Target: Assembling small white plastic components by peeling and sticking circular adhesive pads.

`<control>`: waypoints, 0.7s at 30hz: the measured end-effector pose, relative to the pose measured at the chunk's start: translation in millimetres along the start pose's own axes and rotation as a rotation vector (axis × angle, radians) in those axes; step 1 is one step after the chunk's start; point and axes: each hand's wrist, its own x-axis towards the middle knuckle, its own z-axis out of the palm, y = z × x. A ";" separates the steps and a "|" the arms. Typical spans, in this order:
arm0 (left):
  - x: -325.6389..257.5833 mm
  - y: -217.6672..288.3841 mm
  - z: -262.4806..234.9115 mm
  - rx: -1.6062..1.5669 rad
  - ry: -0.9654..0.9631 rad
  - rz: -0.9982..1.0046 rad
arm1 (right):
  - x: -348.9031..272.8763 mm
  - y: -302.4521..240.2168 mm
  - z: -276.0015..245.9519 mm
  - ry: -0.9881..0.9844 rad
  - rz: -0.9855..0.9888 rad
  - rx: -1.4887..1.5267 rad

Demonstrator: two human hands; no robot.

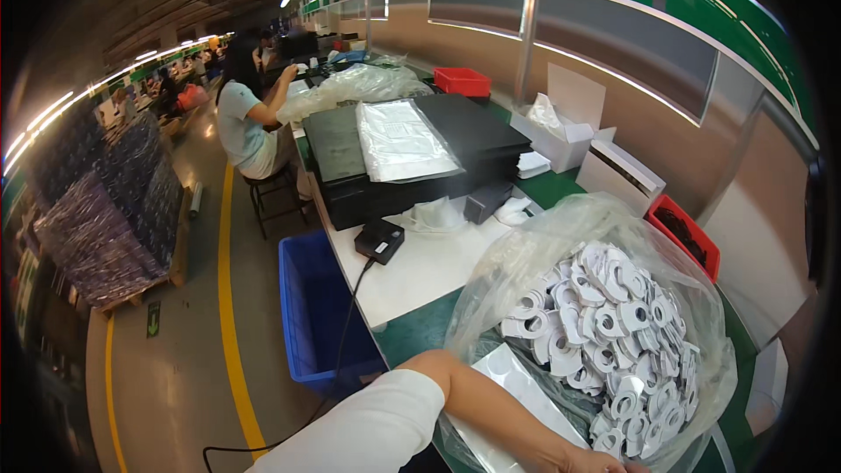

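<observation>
My left arm, in a white sleeve, comes in from the lower edge and bends to the right. At the bottom edge of the picture, my left hand (597,462) shows only in part; its fingers are cut off, so what it holds, if anything, is hidden. Beside it a large clear plastic bag (491,298) lies spread open, heaped with many white flat pieces (604,324) that have round holes. Under my forearm is a flat white sheet or panel (517,377). My right hand is out of the picture.
Black flat boxes (491,136) are stacked ahead, topped by a bagged white packet (399,140). A black device (379,241) trails a cable over a blue bin (302,298). Red trays (462,81) and white boxes (620,171) line the back. A co-worker (248,123) sits farther along.
</observation>
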 end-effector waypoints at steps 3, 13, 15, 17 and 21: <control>0.5 1.9 -18.8 0.033 -0.092 -0.108 | 7.6 -10.2 -1.4 -0.133 0.277 0.230; -28.7 61.6 -19.9 -0.422 0.124 -0.208 | 30.0 -47.6 -25.3 -0.168 0.477 0.311; -26.6 53.9 -31.3 -0.364 0.156 -0.177 | 36.3 -61.9 -29.5 -0.122 0.387 0.282; -16.8 50.5 -29.5 -0.319 0.174 -0.186 | 26.2 -64.8 -31.6 -0.066 0.433 0.261; -14.0 55.1 -19.3 -0.302 0.180 -0.122 | 19.6 -74.6 -27.0 0.046 0.395 0.176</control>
